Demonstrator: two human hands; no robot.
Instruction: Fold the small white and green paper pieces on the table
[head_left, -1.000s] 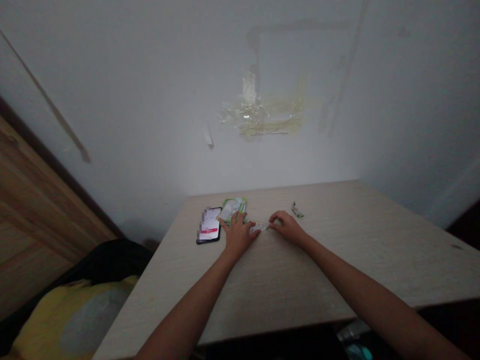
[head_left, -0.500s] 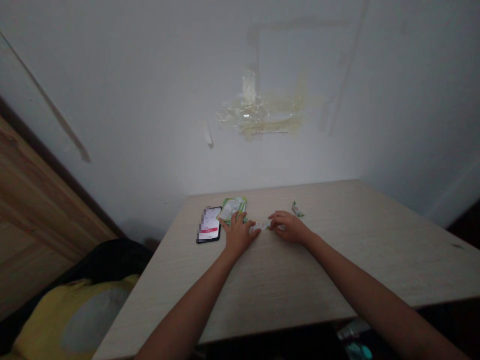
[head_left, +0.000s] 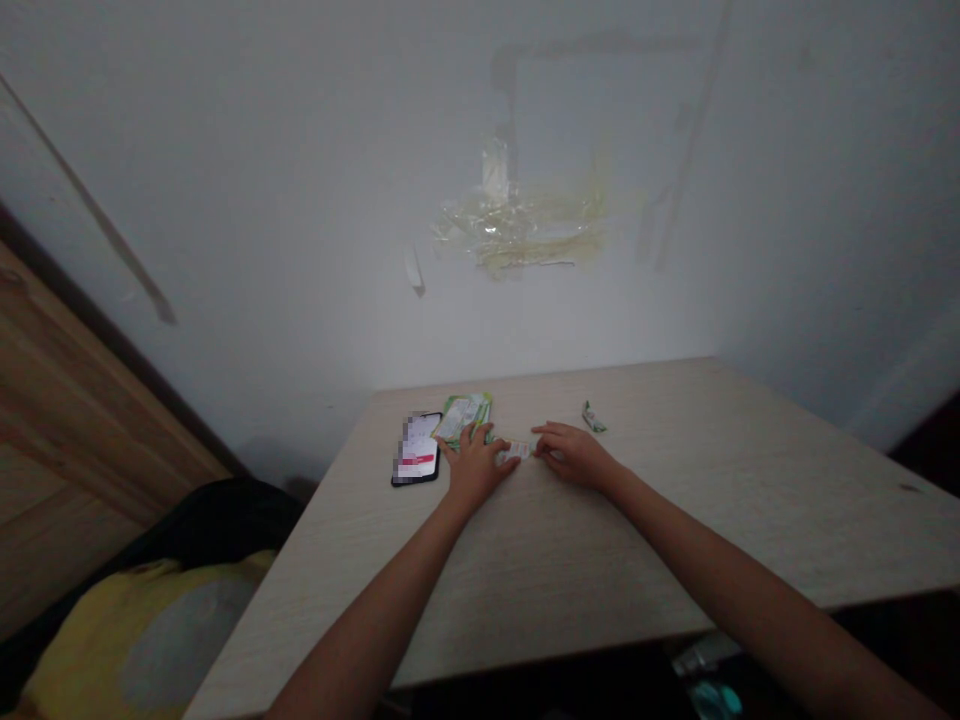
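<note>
A small pale printed strip point(head_left: 518, 449), perhaps a wrapper, lies low over the table between my two hands. My left hand point(head_left: 474, 468) has its thumb and a finger closed on the strip's left end, while its other fingers spread toward the green-and-white packet point(head_left: 462, 416). At the strip's right end, the fingertips of my right hand point(head_left: 574, 453) are pinched together, with the index finger stretched out above. Beyond my right hand lies a small crumpled green-and-white wrapper point(head_left: 592, 416). Which parts of the strip my fingers cover is hidden.
A phone point(head_left: 417, 450) with a lit screen lies left of the packet on the pale wooden table point(head_left: 570, 580). Behind the table rises a white wall point(head_left: 315, 200) with tape remnants. A yellow-and-grey cushion-like thing point(head_left: 150, 640) is at the lower left.
My right hand has shifted slightly left, its index finger now straighter. Less of the strip shows between the hands. My left hand has stayed almost where it was.
</note>
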